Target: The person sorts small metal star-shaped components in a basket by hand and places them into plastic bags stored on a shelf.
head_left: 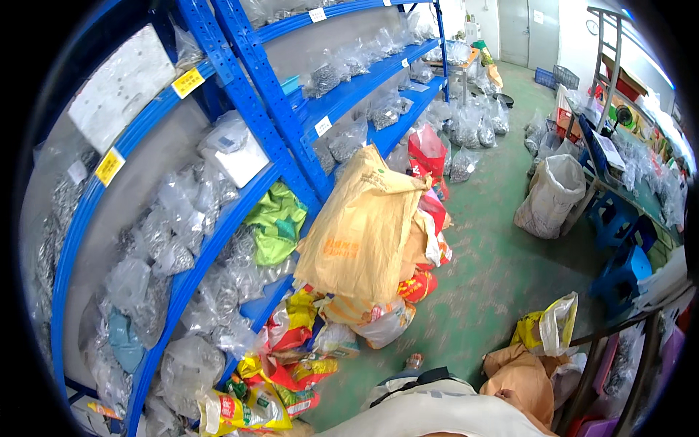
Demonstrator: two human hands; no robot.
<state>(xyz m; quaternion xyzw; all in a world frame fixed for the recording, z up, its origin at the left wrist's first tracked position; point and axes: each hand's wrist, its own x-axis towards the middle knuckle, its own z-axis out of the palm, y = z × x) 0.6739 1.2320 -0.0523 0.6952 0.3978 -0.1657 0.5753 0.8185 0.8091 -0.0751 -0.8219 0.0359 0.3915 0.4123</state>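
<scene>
Couldn't see my hands at all, so no clue whether the fingers were open or closed. Nearest thing was the big tan sack [362, 226] leaning on the blue shelf [218, 240]. I reckoned a bump could've tipped it onto the floor bags [291, 364].

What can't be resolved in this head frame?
- Both hands: not in the head view, below the lower edge.
- Clear bags on the blue shelves: contents too small to identify.
- Tan sack: closed, contents hidden.
- Worktable, right: squeezed and cut off at the fisheye rim.
</scene>
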